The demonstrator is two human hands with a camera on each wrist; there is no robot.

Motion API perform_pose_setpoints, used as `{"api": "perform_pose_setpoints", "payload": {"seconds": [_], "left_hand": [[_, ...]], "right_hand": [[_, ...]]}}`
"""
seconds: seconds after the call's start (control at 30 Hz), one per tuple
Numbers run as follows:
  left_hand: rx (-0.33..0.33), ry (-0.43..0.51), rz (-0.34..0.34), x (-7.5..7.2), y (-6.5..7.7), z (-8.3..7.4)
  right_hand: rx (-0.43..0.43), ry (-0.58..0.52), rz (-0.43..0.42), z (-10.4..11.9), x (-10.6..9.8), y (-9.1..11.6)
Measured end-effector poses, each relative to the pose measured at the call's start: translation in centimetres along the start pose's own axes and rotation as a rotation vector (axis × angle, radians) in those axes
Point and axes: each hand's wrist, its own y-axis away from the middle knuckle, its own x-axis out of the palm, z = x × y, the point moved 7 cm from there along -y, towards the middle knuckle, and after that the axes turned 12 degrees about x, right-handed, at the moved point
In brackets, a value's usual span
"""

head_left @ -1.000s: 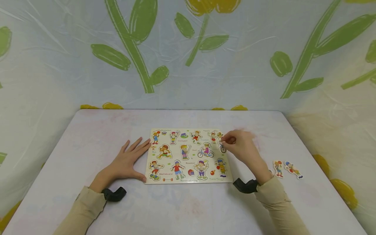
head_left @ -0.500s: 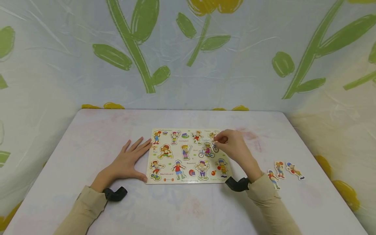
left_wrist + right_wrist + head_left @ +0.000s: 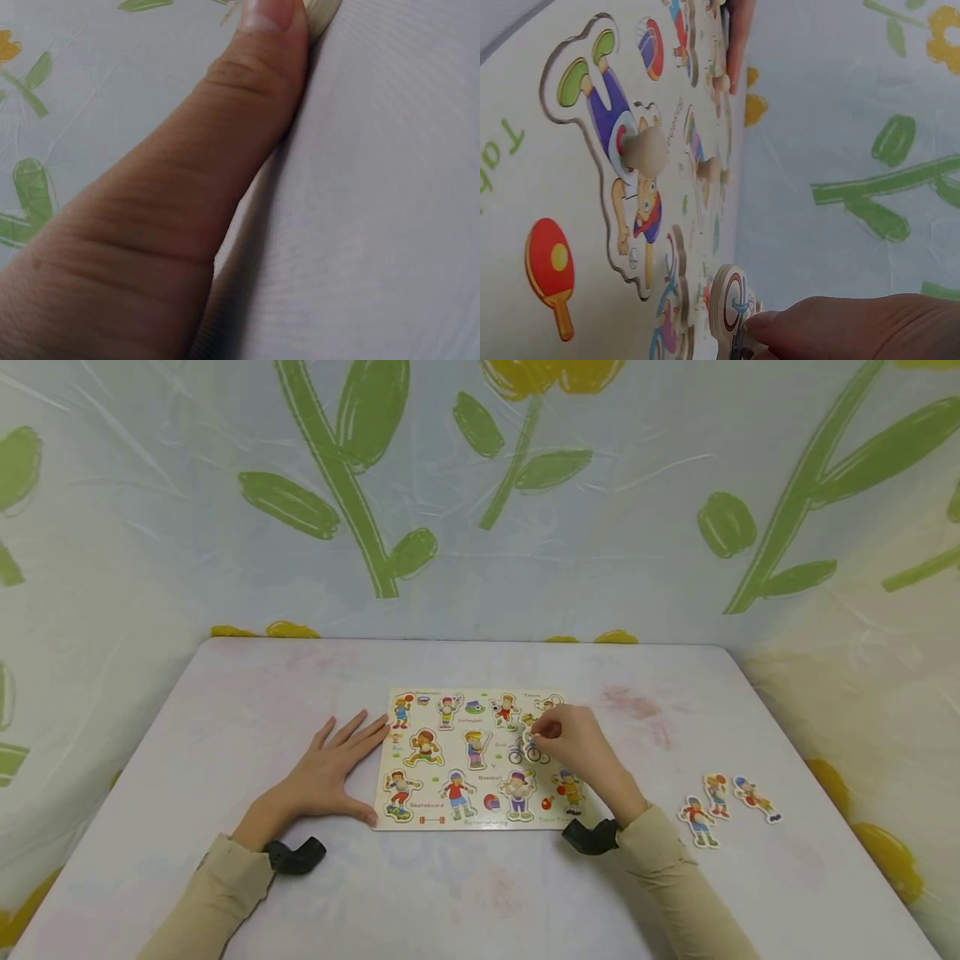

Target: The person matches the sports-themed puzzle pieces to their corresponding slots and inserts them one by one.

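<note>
My right hand (image 3: 583,747) pinches a knobbed wooden puzzle piece (image 3: 729,304) showing a bicycle wheel. It is held on edge, close over the printed cyclist on the puzzle board (image 3: 431,789). The fingers cover part of both the piece and the cyclist picture. At the board's left side my left hand (image 3: 326,777) lies spread, fingertips on the upper left edge and thumb at the lower left corner. The left wrist view has the thumb (image 3: 255,67) against the board's rim. Near the right hand, a baseball player piece (image 3: 611,124) with a round knob sits in its recess.
To the right of the board lie a loose red-shirted figure piece (image 3: 699,822), a loose ball player piece (image 3: 716,796) and a tilted figure piece (image 3: 756,799). A pale cloth covers the table (image 3: 480,893). Behind it hangs a flower-patterned curtain (image 3: 600,585).
My right hand has moved left and slightly toward me with the cyclist piece, from the board's right edge to over the printed cyclist. The left hand has stayed in place.
</note>
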Motion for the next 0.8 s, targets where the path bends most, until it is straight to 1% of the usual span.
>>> {"api": "perform_pose_setpoints", "payload": {"seconds": [0.2, 0.3, 0.43, 0.67, 0.8], "left_hand": [[0.005, -0.011, -0.011, 0.0, 0.0, 0.0], [0.002, -0.014, -0.008, 0.0, 0.0, 0.0], [0.000, -0.012, -0.009, 0.1, 0.0, 0.0], [-0.004, -0.015, 0.006, 0.1, -0.1, 0.1], [0.002, -0.020, -0.002, 0.2, 0.0, 0.1]], "right_hand": [[0.028, 0.025, 0.031, -0.7, 1.0, -0.4], [0.028, 0.025, 0.044, -0.9, 1.4, -0.5], [0.017, 0.037, 0.046, -1.0, 1.8, -0.7], [0.040, 0.048, 0.053, -1.4, 2.3, -1.0], [0.050, 0.050, 0.050, -1.4, 2.4, -1.0]]}}
